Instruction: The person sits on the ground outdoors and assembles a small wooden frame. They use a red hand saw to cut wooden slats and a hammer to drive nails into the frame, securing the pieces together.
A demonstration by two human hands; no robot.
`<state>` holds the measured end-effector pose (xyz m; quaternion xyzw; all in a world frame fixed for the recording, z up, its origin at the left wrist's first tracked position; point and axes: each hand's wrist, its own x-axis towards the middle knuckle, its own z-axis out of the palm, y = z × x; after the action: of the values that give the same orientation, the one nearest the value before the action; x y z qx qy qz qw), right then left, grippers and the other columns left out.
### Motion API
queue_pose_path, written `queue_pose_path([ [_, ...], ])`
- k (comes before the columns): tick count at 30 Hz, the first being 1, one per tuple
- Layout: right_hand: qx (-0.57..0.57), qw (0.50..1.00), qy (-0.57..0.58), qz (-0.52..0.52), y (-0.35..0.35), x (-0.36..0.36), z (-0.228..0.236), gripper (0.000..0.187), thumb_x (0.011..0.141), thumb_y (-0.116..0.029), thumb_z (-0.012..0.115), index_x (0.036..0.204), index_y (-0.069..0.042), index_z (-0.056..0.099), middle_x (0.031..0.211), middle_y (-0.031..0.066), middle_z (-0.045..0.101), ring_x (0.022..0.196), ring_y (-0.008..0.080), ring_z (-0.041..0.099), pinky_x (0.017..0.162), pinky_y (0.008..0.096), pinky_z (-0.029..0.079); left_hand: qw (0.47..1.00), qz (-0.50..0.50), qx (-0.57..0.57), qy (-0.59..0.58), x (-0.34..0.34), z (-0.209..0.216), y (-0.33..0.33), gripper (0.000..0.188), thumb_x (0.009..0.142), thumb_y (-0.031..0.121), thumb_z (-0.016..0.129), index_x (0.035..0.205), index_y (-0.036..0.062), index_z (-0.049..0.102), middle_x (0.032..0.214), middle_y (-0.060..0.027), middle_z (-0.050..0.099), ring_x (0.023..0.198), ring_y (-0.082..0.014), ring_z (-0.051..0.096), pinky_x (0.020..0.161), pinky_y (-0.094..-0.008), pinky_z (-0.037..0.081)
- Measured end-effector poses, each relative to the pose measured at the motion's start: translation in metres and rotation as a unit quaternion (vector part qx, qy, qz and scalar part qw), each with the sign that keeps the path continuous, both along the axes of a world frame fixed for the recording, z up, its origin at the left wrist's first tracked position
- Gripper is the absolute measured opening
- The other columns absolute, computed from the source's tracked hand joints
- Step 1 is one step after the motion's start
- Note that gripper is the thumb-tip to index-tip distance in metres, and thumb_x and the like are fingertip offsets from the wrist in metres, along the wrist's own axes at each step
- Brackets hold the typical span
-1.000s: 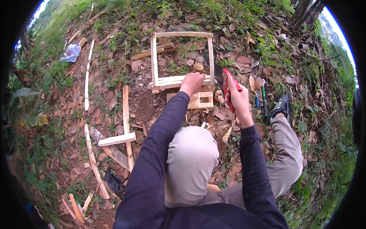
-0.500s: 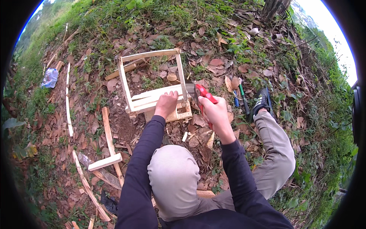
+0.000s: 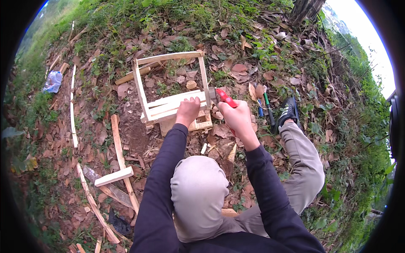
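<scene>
holding with the right hand [image 3: 237, 119] a red-handled saw [image 3: 225, 98], with grip clamped around the handle and with blade next to the right post of a wooden frame [image 3: 169, 56]; cannot tell if touching. resting the left hand [image 3: 188, 111], with fingers curled, upon pale slats [image 3: 179, 98] at the near edge of this frame; cannot tell about its grip, clamped or only pressing. can see also, on the ground [image 3: 137, 135], a green-handled tool [image 3: 268, 105] near the shoe [image 3: 290, 111], and leftward a short board [image 3: 114, 176] across a longer strip [image 3: 119, 145].
</scene>
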<state>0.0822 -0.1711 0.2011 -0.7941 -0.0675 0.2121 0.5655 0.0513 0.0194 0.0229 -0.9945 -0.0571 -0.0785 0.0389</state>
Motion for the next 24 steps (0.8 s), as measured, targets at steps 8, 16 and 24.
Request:
queue_pose_path([
  [8,-0.024,1.000,-0.008,0.001,-0.009,-0.011,0.009,0.030,0.086,-0.018,0.066,0.066,0.003,0.058,0.054,0.0013,0.051,0.053,0.0095,0.047,0.052,0.0340,0.039,0.998,-0.015,0.049,-0.047,-0.011,-0.017,-0.006,0.022,0.084,0.013,0.063,0.104,0.0044,0.060,0.087,-0.0075,0.066,0.079,-0.0282,0.070,0.064,-0.0373,0.058],
  [16,0.054,0.998,0.027,0.008,-0.043,-0.033,0.029,0.028,0.089,-0.018,0.067,0.069,0.001,0.062,0.056,-0.0019,0.053,0.052,0.0061,0.047,0.049,0.0300,0.037,1.000,-0.014,0.007,-0.023,0.000,-0.002,0.005,0.013,0.086,0.011,0.061,0.097,0.0047,0.063,0.086,-0.0119,0.071,0.075,-0.0299,0.073,0.063,-0.0369,0.059],
  [24,-0.012,0.996,-0.047,0.077,-0.047,-0.031,0.052,0.031,0.087,-0.020,0.067,0.067,0.003,0.062,0.053,0.0034,0.052,0.054,0.0087,0.051,0.053,0.0336,0.041,1.000,-0.008,-0.021,0.009,0.006,0.005,0.026,0.016,0.081,0.010,0.064,0.096,0.0052,0.062,0.081,-0.0114,0.070,0.071,-0.0304,0.072,0.063,-0.0407,0.057],
])
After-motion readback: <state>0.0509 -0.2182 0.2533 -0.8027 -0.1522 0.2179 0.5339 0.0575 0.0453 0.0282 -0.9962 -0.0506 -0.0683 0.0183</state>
